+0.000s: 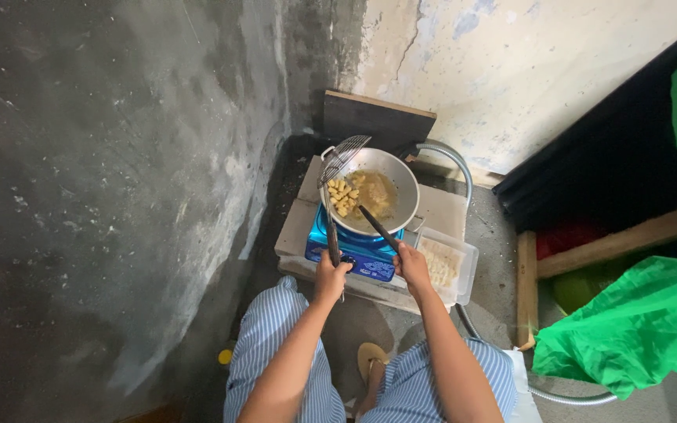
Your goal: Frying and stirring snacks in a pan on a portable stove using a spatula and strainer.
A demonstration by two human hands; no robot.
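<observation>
Clenching left hand (331,276) grip on wire mesh skimmer (342,159) handle; right hand (412,263) grip clenched on dark tongs (378,227), both reaching ahead into round metal wok (405,182).

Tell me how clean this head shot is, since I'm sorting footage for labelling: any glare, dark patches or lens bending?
Head view: soft daylight, no harsh glare; the pan shows only a mild sheen. The left wall falls off dark and grainy toward the bottom. Wide-angle bending tilts the walls outward. Left hand and right hand are sharp, though the fried pieces are too small for detail.
</observation>
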